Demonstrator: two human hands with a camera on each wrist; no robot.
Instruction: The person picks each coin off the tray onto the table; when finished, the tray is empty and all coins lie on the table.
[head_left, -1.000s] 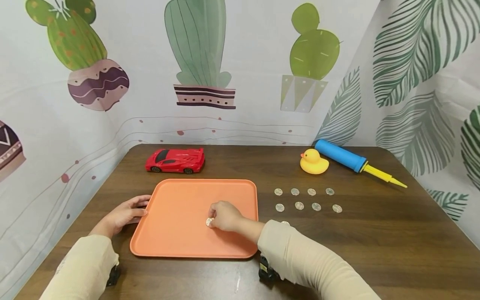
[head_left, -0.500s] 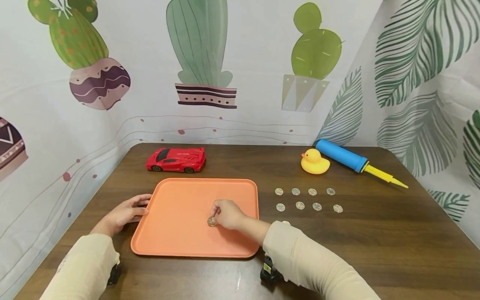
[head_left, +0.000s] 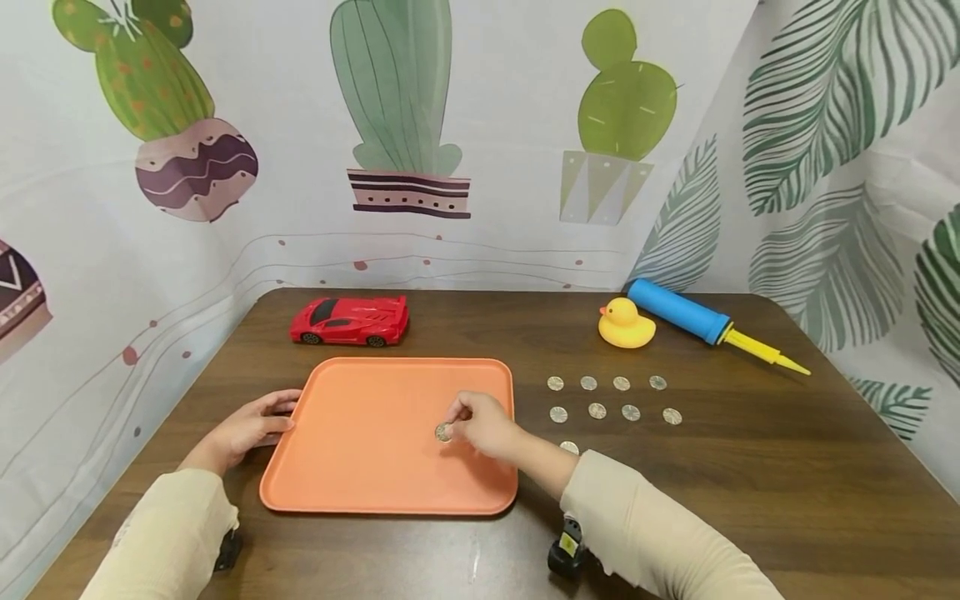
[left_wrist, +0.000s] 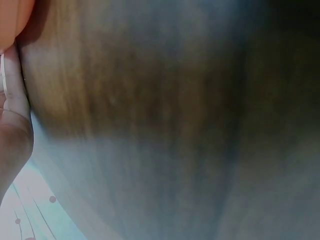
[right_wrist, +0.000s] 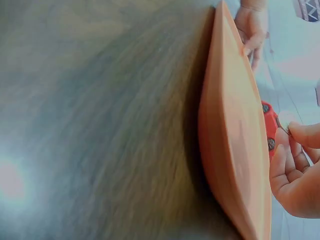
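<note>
In the head view my right hand (head_left: 486, 425) pinches a coin (head_left: 443, 432) between thumb and fingertips, over the right half of an orange tray (head_left: 360, 442). The right wrist view shows this coin nearly edge-on at the fingertips, raised above the tray. At the tray's left rim rests my left hand (head_left: 255, 425), its thumb touching the edge and its fingers fairly straight. To the right of the tray, several silvery coins (head_left: 597, 411) lie flat in two rows, with one more coin (head_left: 569, 447) nearer, just beyond my right forearm.
Behind the tray stands a red toy car (head_left: 350, 322). A yellow rubber duck (head_left: 627, 323) sits at the back right beside a blue and yellow hand pump (head_left: 678, 312). The brown wooden table (head_left: 750, 500) ends at a cactus-print cloth (head_left: 517, 125).
My right hand has moved up and to the right over the tray, with the coin still pinched. The coin beside my forearm shows more fully. My left hand stays at the rim.
</note>
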